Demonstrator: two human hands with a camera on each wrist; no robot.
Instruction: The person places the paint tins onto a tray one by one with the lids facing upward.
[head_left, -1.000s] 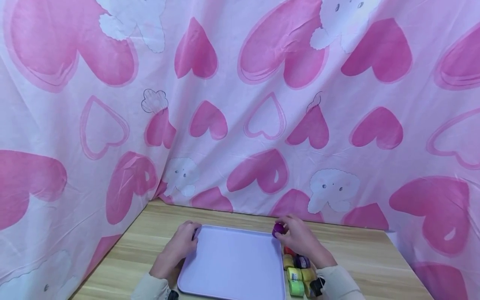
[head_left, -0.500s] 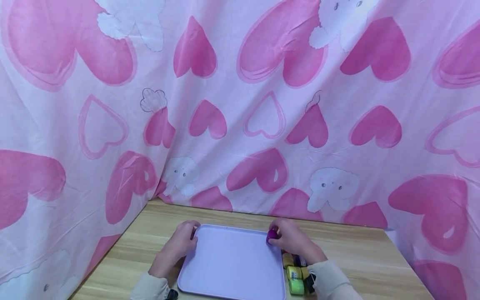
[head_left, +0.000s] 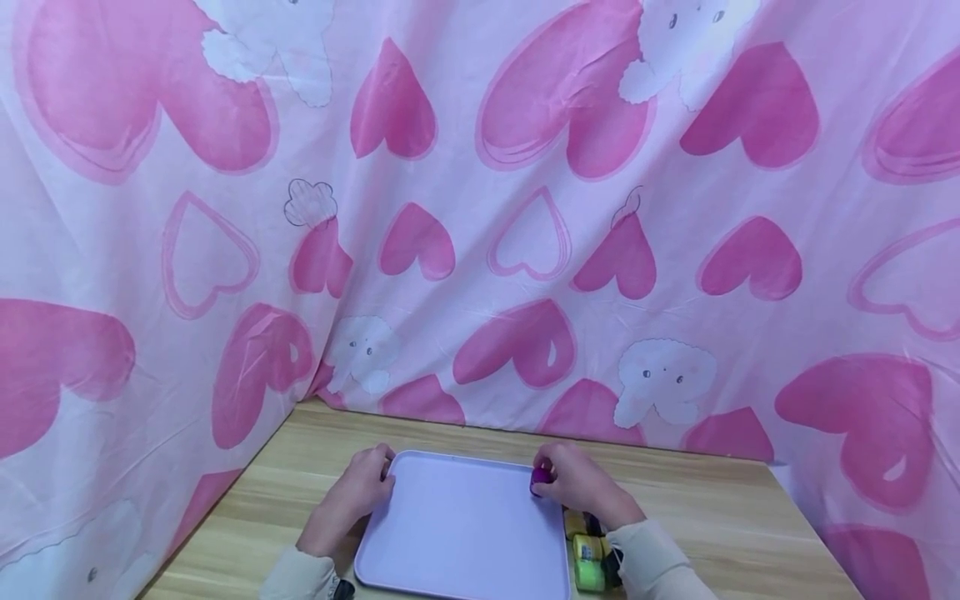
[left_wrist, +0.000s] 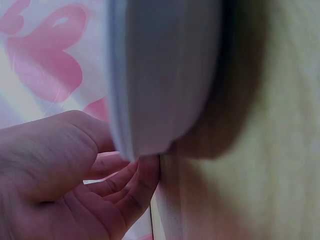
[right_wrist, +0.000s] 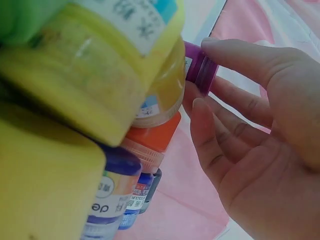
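A pale lavender tray [head_left: 465,529] lies on the wooden table. My left hand [head_left: 358,487] grips its far left corner; in the left wrist view, the fingers [left_wrist: 135,192] reach round under the tray's rim [left_wrist: 122,100]. Between thumb and fingers, my right hand [head_left: 581,483] pinches a small purple paint jar [head_left: 537,482] over the tray's far right corner. From the right wrist, the purple lid and part of a white label show on that jar. Beside the tray's right edge stand yellow [head_left: 587,547] and green [head_left: 590,575] paint jars, partly covered by my right wrist.
Closer in the right wrist view, an orange-red jar [right_wrist: 160,134], a dark purple jar [right_wrist: 117,167] and several others stand packed together. A pink heart-print cloth [head_left: 480,250] hangs behind the table and along its left side.
My right hand has brought the purple jar left and slightly nearer, from beside the tray's far right corner to over it. The left hand keeps its hold on the tray.
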